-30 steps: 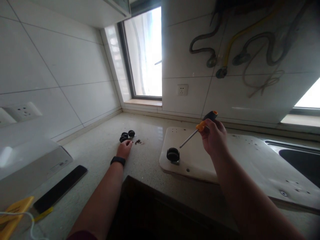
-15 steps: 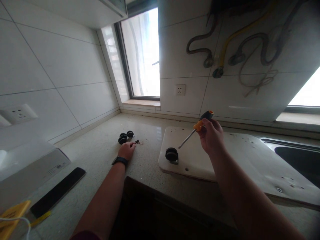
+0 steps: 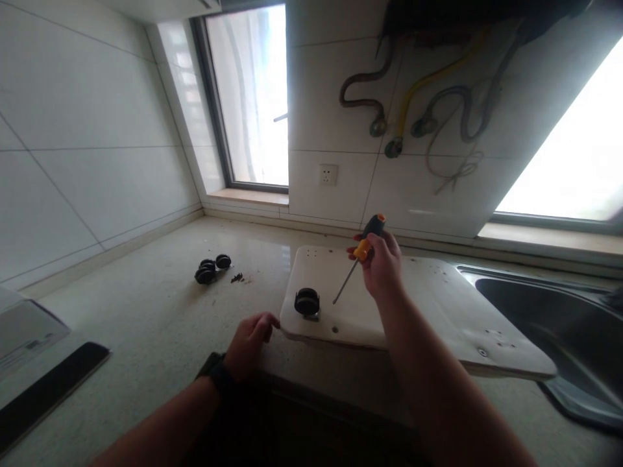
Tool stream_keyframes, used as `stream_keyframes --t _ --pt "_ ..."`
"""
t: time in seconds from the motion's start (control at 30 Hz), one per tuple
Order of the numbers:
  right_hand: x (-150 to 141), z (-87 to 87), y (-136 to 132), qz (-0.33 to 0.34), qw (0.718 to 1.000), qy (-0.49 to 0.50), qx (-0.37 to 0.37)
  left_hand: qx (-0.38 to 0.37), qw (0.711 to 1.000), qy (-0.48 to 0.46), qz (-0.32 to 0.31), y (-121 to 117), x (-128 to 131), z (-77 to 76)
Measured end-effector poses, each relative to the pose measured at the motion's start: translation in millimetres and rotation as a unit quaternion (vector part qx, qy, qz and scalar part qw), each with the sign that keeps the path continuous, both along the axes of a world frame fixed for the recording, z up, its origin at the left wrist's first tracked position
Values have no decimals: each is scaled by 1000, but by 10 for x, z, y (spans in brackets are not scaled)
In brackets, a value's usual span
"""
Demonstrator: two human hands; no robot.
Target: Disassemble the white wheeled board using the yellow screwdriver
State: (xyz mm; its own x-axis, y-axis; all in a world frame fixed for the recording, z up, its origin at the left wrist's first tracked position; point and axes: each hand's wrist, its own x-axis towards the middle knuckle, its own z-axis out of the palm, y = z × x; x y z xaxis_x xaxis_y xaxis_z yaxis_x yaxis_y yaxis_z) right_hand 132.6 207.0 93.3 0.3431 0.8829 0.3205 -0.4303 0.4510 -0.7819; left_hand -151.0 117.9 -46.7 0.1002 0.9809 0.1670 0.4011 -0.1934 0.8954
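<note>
My right hand [image 3: 382,263] is wrapped round an orange-and-black screwdriver [image 3: 363,249]. Its metal shaft slants down to the left, the tip just above a white board [image 3: 360,314]. A black caster wheel [image 3: 307,301] stands on the board's left end, left of the tip. Beside the board's left edge, my left hand [image 3: 253,337] is closed with its fingers curled, the fingertips close to the edge. Whatever it may hold is too small to make out. Farther left on the counter are several loose casters [image 3: 206,271] and a small pile of dark screws [image 3: 237,277].
The board lies on a speckled counter [image 3: 146,311] and reaches to the sink [image 3: 516,311] on the right. A long dark strip [image 3: 53,395] and a box [image 3: 34,331] lie at the left. Hoses and a socket [image 3: 328,174] are on the back wall.
My left hand has left the screw pile and come right, to the board's left edge. The screwdriver stays in my right hand near the caster. The view has turned right.
</note>
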Motion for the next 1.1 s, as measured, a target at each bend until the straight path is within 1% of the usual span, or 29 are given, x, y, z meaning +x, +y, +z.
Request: stream_keyframes --t 0.03,0.1,0.17,0.27,0.37,0.5,0.63,0.9,1.1 --pt "-5 -4 -11 3 1000 -16 4 -16 999 -39 -19 -67 67 0" --pt "-17 -16 -31 13 999 -49 14 -57 993 -83 -58 -135 152 16" --pt "-33 -31 -54 21 997 -75 26 -102 983 -114 -104 -131 171 39" --pt "-76 -47 -110 37 992 -119 35 -153 962 -167 -155 -56 114 48" --pt "-154 -40 -196 55 985 -157 46 -167 949 -189 -190 23 31 13" --pt "-265 -11 -291 48 984 -163 61 -153 939 -197 -238 68 -27 -44" --pt "-304 -6 -311 32 984 -166 61 -158 932 -208 -251 66 -32 -45" --pt "-362 -14 -349 9 982 -164 92 -145 935 -190 -263 74 -39 14" --pt "-385 11 -401 5 980 -171 97 -148 933 -196 -264 74 -39 5"
